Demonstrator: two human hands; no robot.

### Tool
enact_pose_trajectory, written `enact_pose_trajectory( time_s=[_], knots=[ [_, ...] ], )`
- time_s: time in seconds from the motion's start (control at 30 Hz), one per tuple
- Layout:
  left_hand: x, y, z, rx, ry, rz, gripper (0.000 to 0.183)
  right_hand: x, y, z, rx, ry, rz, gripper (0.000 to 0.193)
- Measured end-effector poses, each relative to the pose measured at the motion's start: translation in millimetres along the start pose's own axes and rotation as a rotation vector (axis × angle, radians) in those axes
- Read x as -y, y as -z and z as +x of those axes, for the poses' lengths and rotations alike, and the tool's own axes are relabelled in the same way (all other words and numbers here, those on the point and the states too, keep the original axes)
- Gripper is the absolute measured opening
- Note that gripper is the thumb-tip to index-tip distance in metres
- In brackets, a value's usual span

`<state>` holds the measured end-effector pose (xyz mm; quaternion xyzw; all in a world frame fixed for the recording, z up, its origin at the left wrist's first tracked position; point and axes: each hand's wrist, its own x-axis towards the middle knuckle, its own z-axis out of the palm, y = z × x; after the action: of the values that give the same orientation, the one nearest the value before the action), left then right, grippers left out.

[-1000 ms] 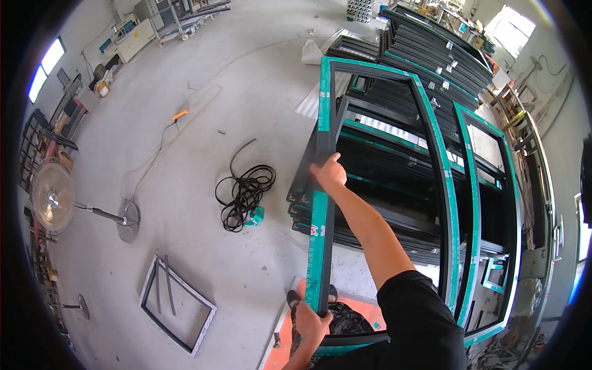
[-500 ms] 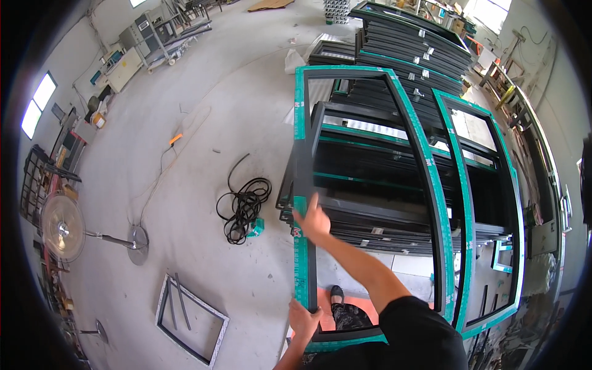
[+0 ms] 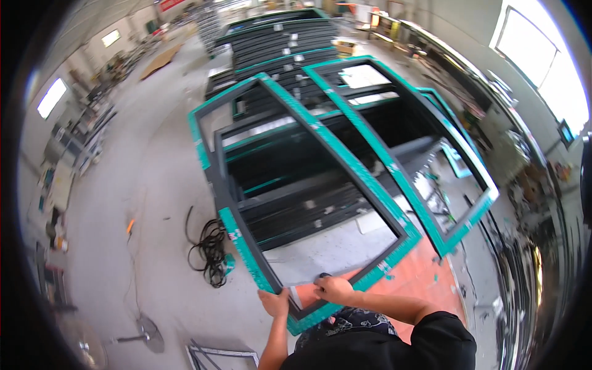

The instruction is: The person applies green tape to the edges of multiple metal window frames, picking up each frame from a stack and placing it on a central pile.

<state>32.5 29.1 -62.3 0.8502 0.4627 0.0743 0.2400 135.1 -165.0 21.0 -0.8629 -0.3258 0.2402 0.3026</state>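
Note:
A dark window frame (image 3: pixel 382 195) with green protective tape along its faces lies in front of me, its near left corner closest. My left hand (image 3: pixel 273 302) is closed around the left rail by that corner. Over the near rail, a little to the right, my right hand (image 3: pixel 333 288) has its fingers curled on the inner edge. One stretch of the left rail shows bare dark metal between lengths of tape. To the right lies a second green-taped frame (image 3: pixel 394 166), parallel to the first.
A tall stack of dark frames (image 3: pixel 283 46) stands beyond. Coiled black strapping (image 3: pixel 213 253) lies on the floor at left, near a fan stand (image 3: pixel 148 333). A small frame (image 3: pixel 222 357) sits at the lower edge. Orange sheeting (image 3: pixel 425 277) covers floor at right.
My right hand has moved from the left rail down to the near rail. The left hand stays by the near left corner. My view has turned, so the frames now appear tilted.

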Motion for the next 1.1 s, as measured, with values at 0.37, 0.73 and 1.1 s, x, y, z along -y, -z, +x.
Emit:
enact_pose_trajectory(
  time_s=[0.37,0.73,1.1],
  knots=[
    [-18.2,15.9,-2.9,0.073,-0.007,-0.054,0.083,-38.8,-26.0,-176.9,-0.288,-0.326,0.119,0.028],
    [-219.0,-65.0,-137.0,-0.184,-0.736,0.135,0.053,-222.9,-0.2,-377.4,-0.341,-0.587,0.188,0.027],
    [-477.2,-211.5,-453.6,0.242,-1.3,-0.169,0.05,-404.3,108.6,-594.7,-0.464,-1.065,0.211,0.032]
  ],
)
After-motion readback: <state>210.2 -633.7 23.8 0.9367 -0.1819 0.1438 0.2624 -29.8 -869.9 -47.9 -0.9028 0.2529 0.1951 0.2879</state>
